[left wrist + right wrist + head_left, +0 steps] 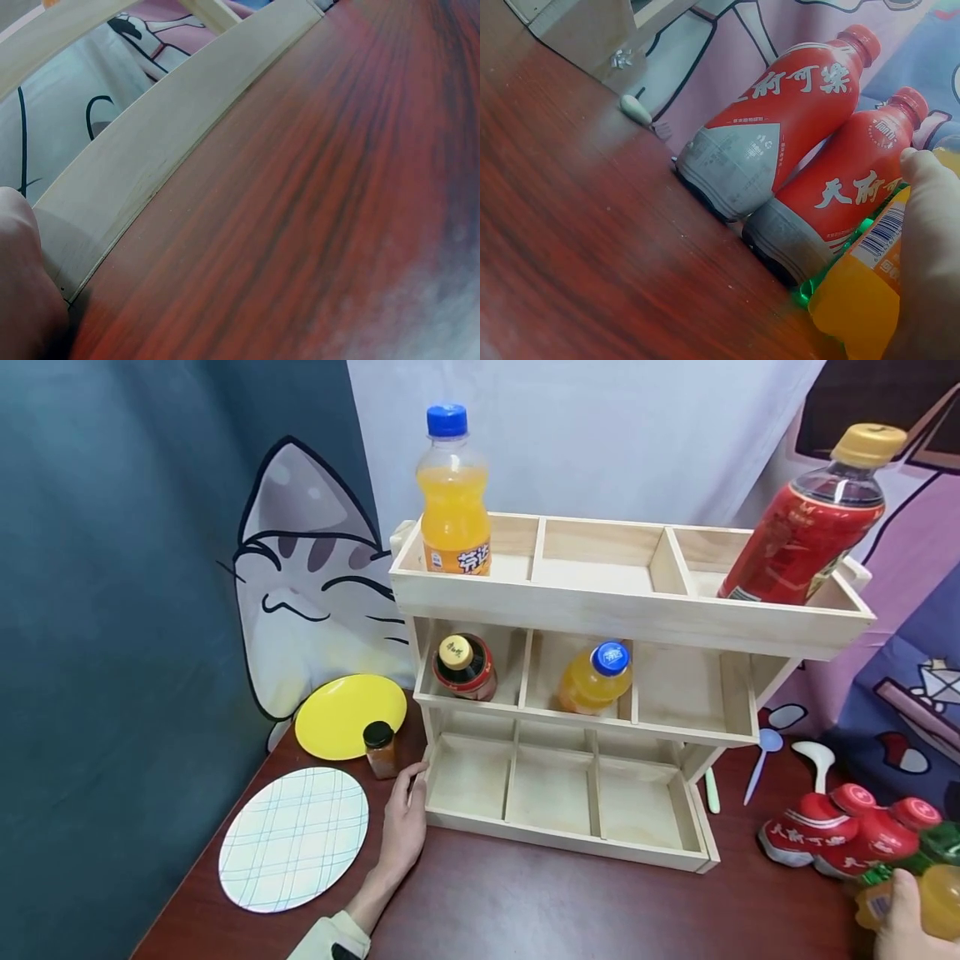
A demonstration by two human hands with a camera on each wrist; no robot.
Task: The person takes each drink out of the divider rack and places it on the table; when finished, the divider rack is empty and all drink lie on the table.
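My left hand (pixel 403 827) rests against the left end of the three-tier wooden shelf (pixel 570 852), fingers at the lowest tier's side; in the left wrist view part of the hand (pixel 26 277) shows beside the shelf's front board (pixel 172 127). At the lower right of the head view, my right hand (pixel 903 918) grips an orange soda bottle (pixel 941 902). In the right wrist view the thumb lies across this bottle (pixel 862 300), whose barcode label shows; the other fingers are hidden. Two red cola bottles (pixel 780 120) stand right beside it, with green bottle parts behind.
Orange soda (pixel 453 510) and a tilted red-labelled bottle (pixel 813 527) occupy the top tier. A dark bottle (pixel 465 668) and another orange soda (pixel 596 677) are on the middle tier. Left are a yellow plate (pixel 337 718), checked plate (pixel 296 843) and jar (pixel 380 747); right, spoons (pixel 817 756).
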